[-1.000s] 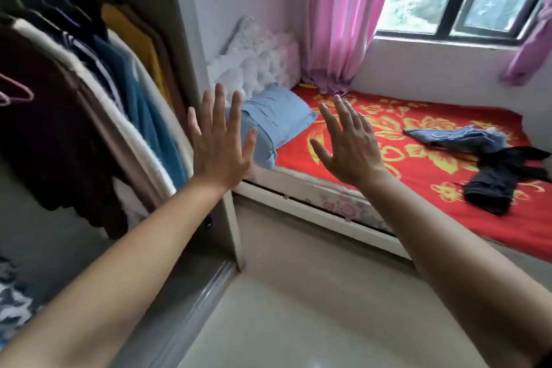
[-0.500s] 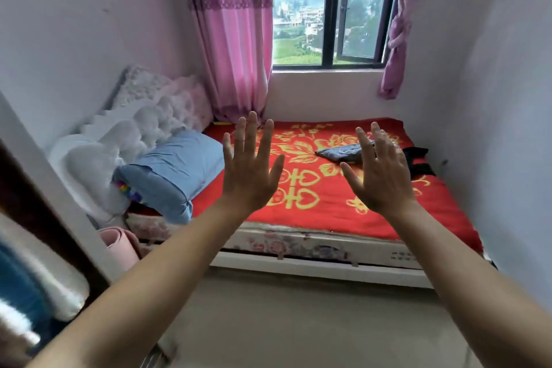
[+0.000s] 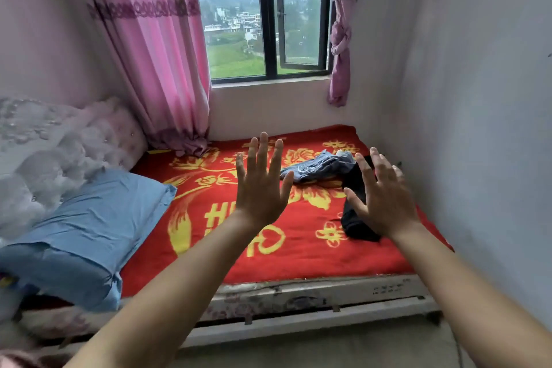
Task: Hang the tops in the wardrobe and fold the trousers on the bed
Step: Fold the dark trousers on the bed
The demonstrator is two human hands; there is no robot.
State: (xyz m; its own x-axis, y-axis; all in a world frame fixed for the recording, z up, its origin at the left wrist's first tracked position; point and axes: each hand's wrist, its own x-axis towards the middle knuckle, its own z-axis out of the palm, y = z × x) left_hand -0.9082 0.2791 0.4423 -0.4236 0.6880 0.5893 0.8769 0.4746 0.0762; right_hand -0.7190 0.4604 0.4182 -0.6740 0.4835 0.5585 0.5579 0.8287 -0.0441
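Reaching forward, left hand [image 3: 260, 188], right hand [image 3: 380, 199], fingers spread

This is looking like a small bedroom in a home. A bed [image 3: 298, 299] is filling the corner under a window [image 3: 268, 24] and a red flowered blanket [image 3: 298, 248] is covering it. A blue pillow [image 3: 83, 236] is lying beside a tufted headboard [image 3: 59, 143]. Pink curtains [image 3: 155, 54] are hanging at the window, and crumpled trousers [image 3: 319, 167] are lying on the blanket.
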